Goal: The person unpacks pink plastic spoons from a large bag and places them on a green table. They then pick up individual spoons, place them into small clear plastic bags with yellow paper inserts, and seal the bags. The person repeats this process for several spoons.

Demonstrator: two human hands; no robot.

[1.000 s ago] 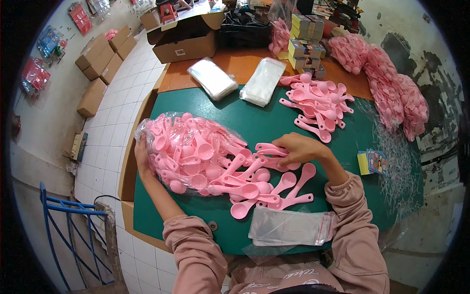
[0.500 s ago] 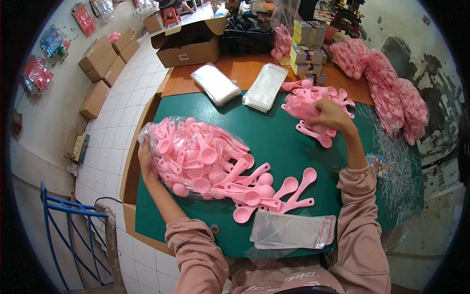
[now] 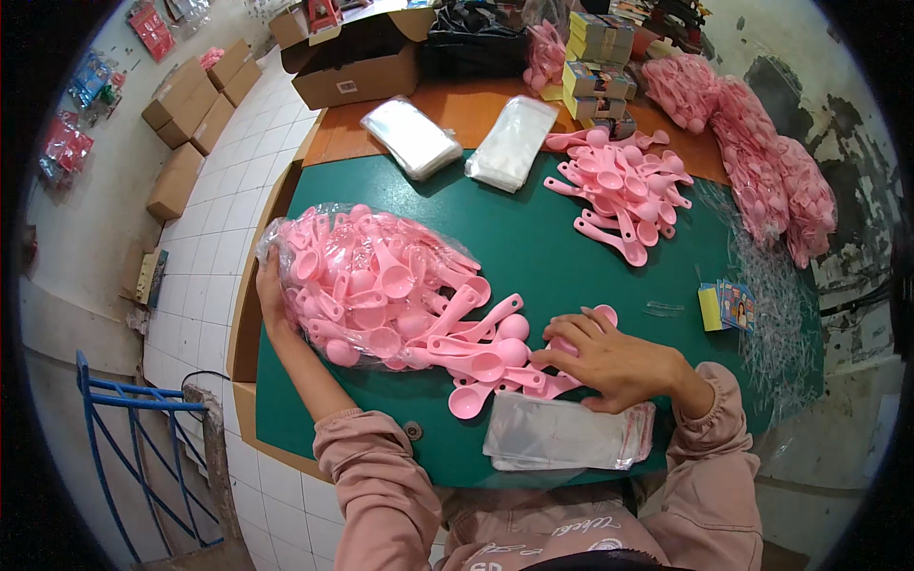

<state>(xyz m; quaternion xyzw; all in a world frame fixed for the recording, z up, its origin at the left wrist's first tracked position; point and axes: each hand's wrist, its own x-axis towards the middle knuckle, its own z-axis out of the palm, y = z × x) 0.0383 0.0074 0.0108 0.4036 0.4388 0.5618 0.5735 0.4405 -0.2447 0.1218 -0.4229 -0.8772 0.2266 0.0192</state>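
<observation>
Pink plastic measuring spoons (image 3: 395, 281) fill a clear plastic bag (image 3: 347, 217) lying on the left of the green tabletop. My left hand (image 3: 270, 300) grips the bag's left end, with some fingers hidden behind it. Loose pink spoons (image 3: 466, 400) spill from the bag's right end. My right hand (image 3: 624, 366) is bent over the spoons at the right of this spill, its fingers curled on them and partly covering them. Just below it lies a stack of clear plastic sleeves (image 3: 552, 438). Another heap of pink spoons (image 3: 624, 186) sits at the far right.
Two stacks of clear bags (image 3: 411, 138) lie at the back. Behind them stand an open cardboard box (image 3: 357, 76) and banded card stacks (image 3: 598, 81). Bagged pink spoons (image 3: 752, 162) line the right side. Printed cards (image 3: 731, 306) and clear plastic strips (image 3: 771, 352) lie at the right.
My right hand has left the far heap and come down to the spoons near the bag's mouth; the pink spoons it held now lie on that heap. My left hand keeps the bag.
</observation>
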